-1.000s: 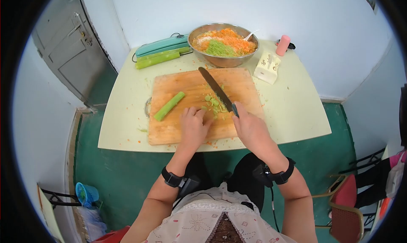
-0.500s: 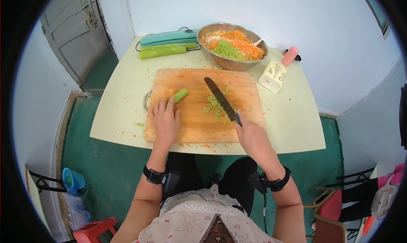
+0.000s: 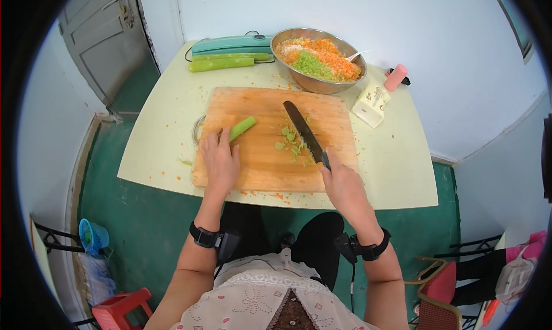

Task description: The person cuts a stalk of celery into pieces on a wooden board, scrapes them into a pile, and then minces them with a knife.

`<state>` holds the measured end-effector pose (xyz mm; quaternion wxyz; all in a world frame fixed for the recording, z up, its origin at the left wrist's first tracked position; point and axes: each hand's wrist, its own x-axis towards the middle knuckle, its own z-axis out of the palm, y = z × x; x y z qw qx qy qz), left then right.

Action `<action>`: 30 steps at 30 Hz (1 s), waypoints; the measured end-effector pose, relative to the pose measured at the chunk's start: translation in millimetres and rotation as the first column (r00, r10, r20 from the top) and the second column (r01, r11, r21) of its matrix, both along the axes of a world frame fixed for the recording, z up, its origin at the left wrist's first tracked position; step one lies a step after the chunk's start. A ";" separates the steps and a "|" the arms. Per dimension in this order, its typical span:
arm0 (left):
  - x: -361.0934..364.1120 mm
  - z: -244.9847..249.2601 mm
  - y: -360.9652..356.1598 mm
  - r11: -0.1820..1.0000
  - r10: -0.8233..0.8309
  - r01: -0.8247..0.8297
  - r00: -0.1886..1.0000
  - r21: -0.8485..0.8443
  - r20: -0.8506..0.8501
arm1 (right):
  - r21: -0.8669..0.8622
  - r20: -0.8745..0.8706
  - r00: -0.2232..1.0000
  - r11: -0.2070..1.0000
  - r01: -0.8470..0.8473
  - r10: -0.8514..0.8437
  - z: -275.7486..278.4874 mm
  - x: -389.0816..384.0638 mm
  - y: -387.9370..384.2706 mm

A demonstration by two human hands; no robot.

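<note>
My left hand [image 3: 221, 162] rests on the left side of a wooden cutting board [image 3: 259, 172]. Its fingers are closed over the near end of a green vegetable stem [image 3: 244, 127], whose far end points up and to the right. My right hand [image 3: 347, 191] grips the handle of a dark-bladed kitchen knife [image 3: 303, 127], the blade slanting away to the upper left. Beside the blade, on its left, lie thin green slices and small bits [image 3: 288, 136]. A gap of bare board separates the knife from the stem.
Behind the board stands a metal bowl [image 3: 322, 87] of chopped orange and green vegetables with a white spoon [image 3: 357, 55]. Longer green stems [image 3: 221, 64] lie by a teal appliance [image 3: 230, 44]. At right are a pale yellow package [image 3: 371, 104] and a pink-capped object [image 3: 396, 77].
A little more of the stem shows beyond my left fingers. My right hand keeps hold of the knife, nearly in place. The whole view has shifted slightly.
</note>
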<state>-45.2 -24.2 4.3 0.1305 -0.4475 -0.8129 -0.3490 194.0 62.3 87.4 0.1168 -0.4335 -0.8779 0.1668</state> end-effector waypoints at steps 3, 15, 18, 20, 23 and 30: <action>0.7 -0.9 -1.0 1.000 -0.010 0.010 1.000 -0.005 -0.015 | 0.112 -0.015 1.000 0.993 -0.022 0.023 -3.9 1.4 2.6; 2.3 1.0 -2.7 1.000 -0.028 0.028 1.000 0.005 -0.013 | 0.136 -0.023 0.999 0.989 0.048 -0.045 6.1 2.1 32.3; 1.7 0.2 -2.6 1.000 -0.028 0.028 1.000 0.008 0.001 | 0.123 0.048 0.998 0.992 0.040 -0.046 -9.4 1.7 38.7; 2.2 -0.1 -2.7 1.000 -0.026 0.026 1.000 0.005 0.009 | 0.124 0.043 0.999 0.992 -0.009 0.004 -8.4 4.1 31.4; 2.7 -1.1 -4.1 1.000 -0.027 0.027 1.000 -0.003 0.012 | 0.103 0.040 0.997 0.992 -0.071 0.067 -2.0 6.1 17.9; 1.6 -0.9 -4.1 0.999 -0.038 0.038 0.999 -0.015 0.003 | 0.098 -0.012 0.997 0.992 -0.075 0.077 5.0 0.9 7.7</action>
